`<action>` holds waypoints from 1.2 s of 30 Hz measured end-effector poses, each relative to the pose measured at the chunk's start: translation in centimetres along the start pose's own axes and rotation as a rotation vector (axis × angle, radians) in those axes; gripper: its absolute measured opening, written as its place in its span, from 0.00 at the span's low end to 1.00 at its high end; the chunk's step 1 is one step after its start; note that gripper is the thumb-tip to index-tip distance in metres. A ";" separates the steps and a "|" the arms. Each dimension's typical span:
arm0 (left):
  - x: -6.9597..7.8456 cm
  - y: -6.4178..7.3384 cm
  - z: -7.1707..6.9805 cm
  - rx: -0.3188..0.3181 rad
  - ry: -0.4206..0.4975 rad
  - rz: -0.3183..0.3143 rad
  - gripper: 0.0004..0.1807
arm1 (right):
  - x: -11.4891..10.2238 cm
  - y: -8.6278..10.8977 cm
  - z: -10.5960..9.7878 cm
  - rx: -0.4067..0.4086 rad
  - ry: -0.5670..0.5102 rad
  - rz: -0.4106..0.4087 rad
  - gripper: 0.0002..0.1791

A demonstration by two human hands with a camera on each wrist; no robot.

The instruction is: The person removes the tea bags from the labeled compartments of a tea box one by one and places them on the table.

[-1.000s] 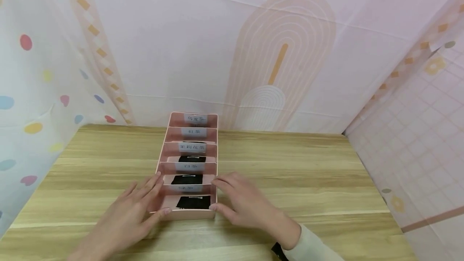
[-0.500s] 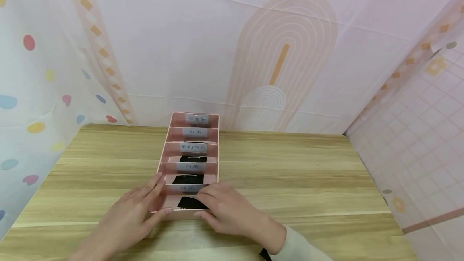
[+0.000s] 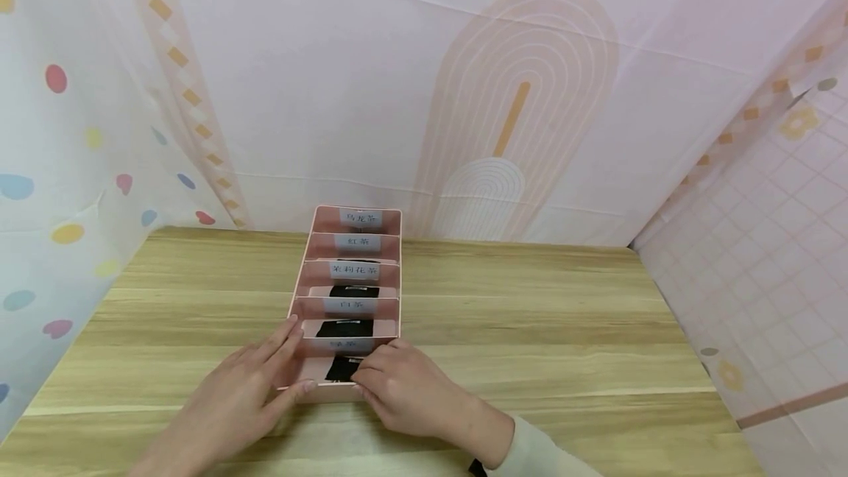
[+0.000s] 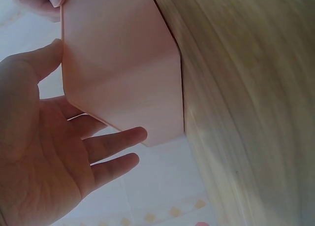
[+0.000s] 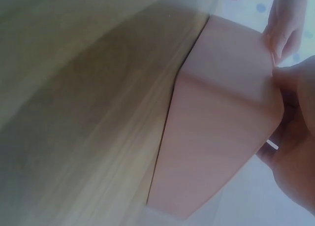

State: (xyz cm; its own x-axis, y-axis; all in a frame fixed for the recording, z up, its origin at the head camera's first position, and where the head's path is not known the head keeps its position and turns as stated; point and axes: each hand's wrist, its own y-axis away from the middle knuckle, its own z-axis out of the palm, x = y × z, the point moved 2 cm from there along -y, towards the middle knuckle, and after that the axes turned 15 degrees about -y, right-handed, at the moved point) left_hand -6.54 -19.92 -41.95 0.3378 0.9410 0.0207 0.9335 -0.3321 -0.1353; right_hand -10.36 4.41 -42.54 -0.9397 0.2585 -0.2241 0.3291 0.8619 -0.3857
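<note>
A long pink divider box with several compartments lies lengthwise on the table, Chinese tea-name labels stuck inside. Flat black packets lie in its nearer compartments. My left hand rests at the near left corner, thumb on the front rim; in the left wrist view its nearly straight fingers spread along the side wall. My right hand reaches over the near right corner, fingers bent down into the front compartment. They cover the right part of the black packet there. I cannot tell whether they pinch it. The right thumb is at the front rim.
Another small black object shows beside the right sleeve at the bottom edge. The wooden table extends to both sides of the box. Patterned cloth hangs behind and at the sides.
My right hand has moved left from the box's right rim into the front compartment, now covering part of the packet there. The left hand stays at its corner.
</note>
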 end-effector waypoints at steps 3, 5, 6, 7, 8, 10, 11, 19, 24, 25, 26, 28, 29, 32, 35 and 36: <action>0.0 0.0 0.0 0.003 -0.002 0.001 0.43 | -0.2 -0.1 0.0 -0.004 0.005 0.005 0.07; 0.0 0.0 0.0 0.006 -0.002 0.003 0.43 | -0.3 -0.1 0.0 -0.008 0.015 0.012 0.05; 0.0 0.0 0.0 0.007 -0.002 0.003 0.43 | -0.3 -0.1 0.0 -0.009 0.017 0.016 0.05; 0.0 0.0 0.0 0.008 -0.004 0.004 0.43 | -0.4 -0.1 0.0 -0.010 0.020 0.020 0.04; 0.0 0.0 0.0 0.009 -0.007 0.005 0.43 | -0.4 -0.1 0.0 -0.010 0.018 0.026 0.04; 0.0 0.0 0.1 0.011 -0.007 0.006 0.43 | -0.5 -0.1 -0.1 -0.005 0.002 0.043 0.03; 0.0 0.0 0.1 0.012 -0.008 0.007 0.43 | -0.5 -0.1 -0.1 -0.001 -0.014 0.054 0.02; 0.0 0.1 0.1 0.021 -0.012 0.010 0.42 | -0.4 0.0 -0.9 0.062 -0.137 0.112 0.03; 0.1 0.0 0.1 0.001 -0.011 0.002 0.43 | 0.1 0.0 -1.9 0.118 -0.136 0.112 0.02; 0.1 0.0 0.0 -0.003 -0.010 0.002 0.43 | 0.2 0.0 -2.2 0.134 -0.149 0.114 0.02; 0.1 0.0 0.0 -0.009 -0.011 0.001 0.43 | 0.4 0.0 -2.4 0.153 -0.161 0.114 0.02; 0.1 0.0 0.1 -0.015 -0.010 0.000 0.43 | 0.6 -0.1 -3.0 0.193 -0.186 0.107 0.03; 0.1 0.1 0.1 -0.020 -0.010 -0.001 0.43 | 0.7 -0.1 -3.3 0.215 -0.193 0.097 0.04; 0.1 0.1 0.1 -0.024 -0.008 -0.004 0.43 | 1.1 0.0 -4.0 0.281 -0.216 0.062 0.07; 0.1 0.2 0.2 -0.020 -0.009 -0.003 0.43 | 1.5 0.0 -4.9 0.320 -0.219 0.036 0.08; 0.1 0.1 0.2 -0.016 -0.010 -0.002 0.43 | 1.7 0.0 -5.2 0.331 -0.219 0.029 0.08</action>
State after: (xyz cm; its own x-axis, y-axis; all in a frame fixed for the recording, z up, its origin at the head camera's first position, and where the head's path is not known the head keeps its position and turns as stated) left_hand -6.39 -19.85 -42.16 0.3350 0.9421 0.0106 0.9359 -0.3315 -0.1192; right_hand -12.43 7.14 -38.29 -0.8991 0.1510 -0.4109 0.4014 0.6590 -0.6361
